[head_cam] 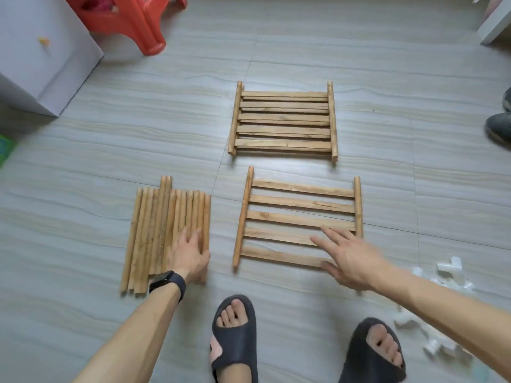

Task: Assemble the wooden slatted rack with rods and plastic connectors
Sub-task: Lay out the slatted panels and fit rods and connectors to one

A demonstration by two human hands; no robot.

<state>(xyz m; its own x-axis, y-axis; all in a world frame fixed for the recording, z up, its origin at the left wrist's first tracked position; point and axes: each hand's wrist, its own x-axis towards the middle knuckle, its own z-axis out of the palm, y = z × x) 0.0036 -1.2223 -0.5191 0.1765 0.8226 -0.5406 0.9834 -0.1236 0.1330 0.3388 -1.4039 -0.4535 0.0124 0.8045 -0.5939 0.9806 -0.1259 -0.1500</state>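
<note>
Nearest, at 6 o'clock, two bare feet stand in dark slippers on the grey floor [110,139]: the left slipper [235,335] and, at 5 o'clock, the right slipper [373,352].

The left hand's fingers [197,236] are straight and slightly spread, lying flat on the near end of a bundle of wooden rods [154,230]. The left hand [190,255] covers the rods on the bundle's right side, and a black wristband [168,283] sits on the wrist behind it. The rods lie side by side on the floor at 8 o'clock, running away from the person, with one or two reaching further than the rest.

The right hand's fingers [329,233] are spread wide and straight, holding nothing. The right hand [351,258] is over the near right corner of a slatted panel [298,219]; whether it presses on the wood or is just above it I cannot tell. This panel, five slats between two side rods, lies flat just off centre toward 4 o'clock, beside the rods but apart from them.

Beyond it, at 1 o'clock, a stack of slatted panels [283,120] lies on the floor. White plastic connectors [453,275] are scattered at 4 o'clock, partly behind the right forearm.

Further out are a red stool [130,20] at 11 o'clock, a white box [41,51] at 10 o'clock, and a dark shoe [499,128] at 3 o'clock.
</note>
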